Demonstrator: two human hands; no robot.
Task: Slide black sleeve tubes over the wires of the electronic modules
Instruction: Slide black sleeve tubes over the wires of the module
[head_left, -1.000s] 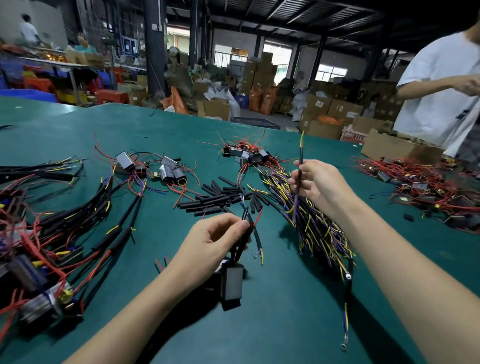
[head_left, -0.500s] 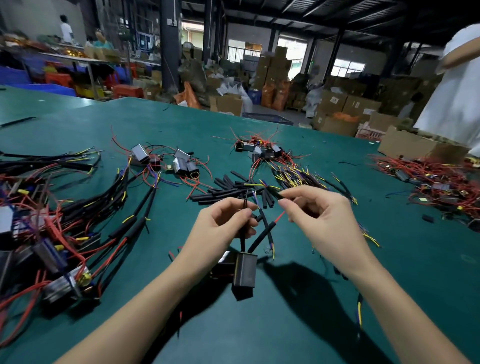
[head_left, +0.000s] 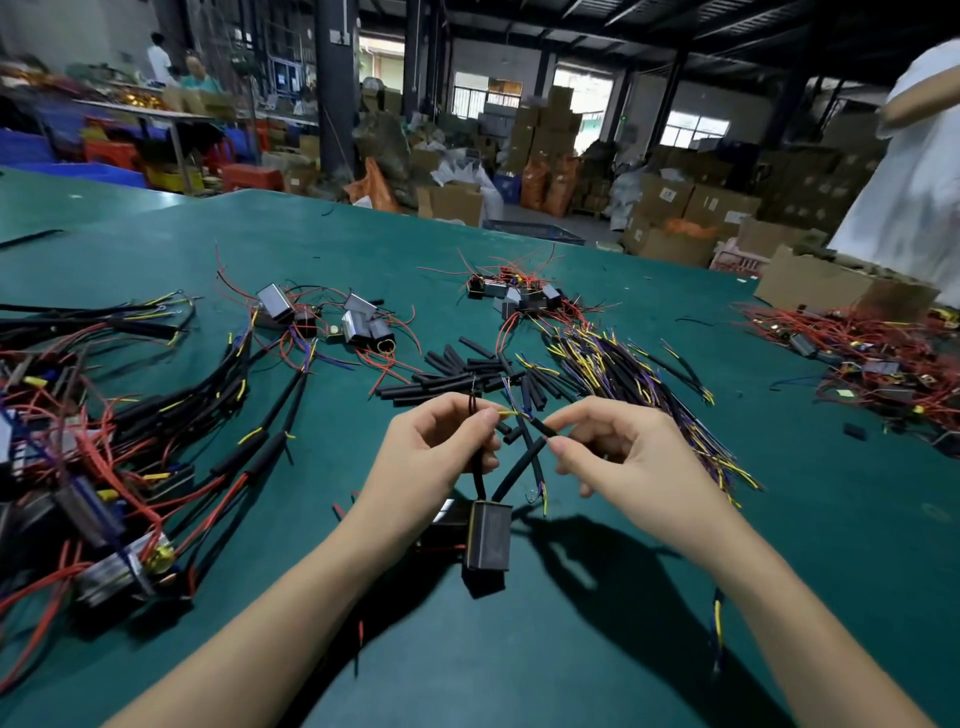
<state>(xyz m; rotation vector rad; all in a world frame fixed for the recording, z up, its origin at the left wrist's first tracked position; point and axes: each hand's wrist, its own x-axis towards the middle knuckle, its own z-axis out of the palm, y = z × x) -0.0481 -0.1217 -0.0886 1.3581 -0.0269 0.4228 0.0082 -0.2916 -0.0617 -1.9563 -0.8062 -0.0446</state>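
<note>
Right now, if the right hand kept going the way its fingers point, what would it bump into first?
Probably the sleeved wire rising from the hanging module. The right hand points its fingers toward the left hand, and that wire crosses the small gap between them. Depth is hard to judge.

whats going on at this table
A person is fitting black sleeve tubes onto module wires at a green table. The left hand pinches the wires of a dark module hanging beneath it, while the right hand pinches a black sleeve tube near the wire tips. Loose tubes lie just beyond.
</note>
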